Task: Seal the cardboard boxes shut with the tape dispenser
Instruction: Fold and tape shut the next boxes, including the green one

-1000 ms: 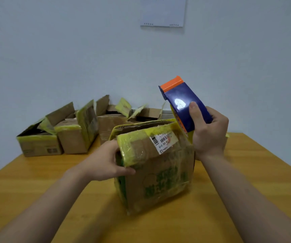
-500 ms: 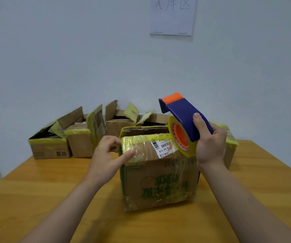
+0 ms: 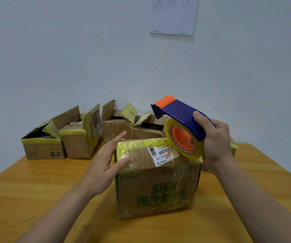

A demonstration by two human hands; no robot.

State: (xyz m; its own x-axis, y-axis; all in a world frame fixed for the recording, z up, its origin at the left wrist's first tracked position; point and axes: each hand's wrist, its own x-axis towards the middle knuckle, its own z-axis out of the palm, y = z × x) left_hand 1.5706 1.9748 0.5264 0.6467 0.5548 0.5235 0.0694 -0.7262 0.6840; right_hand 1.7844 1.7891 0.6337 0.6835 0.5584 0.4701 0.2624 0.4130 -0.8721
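A cardboard box with green print, old yellow tape and a white barcode label stands on the table in front of me, its top flaps folded down. My right hand grips a blue and orange tape dispenser with a yellowish tape roll, held over the box's top right corner. My left hand is open with fingers spread at the box's upper left edge, the thumb touching the front flap.
Several opened cardboard boxes with raised flaps line the far left and back of the wooden table. Another taped box shows partly behind my right hand. A paper sheet hangs on the white wall.
My left hand let go of the box's left side and opened at the top flap. The dispenser came down from upright to lie tilted over the box's top right corner.
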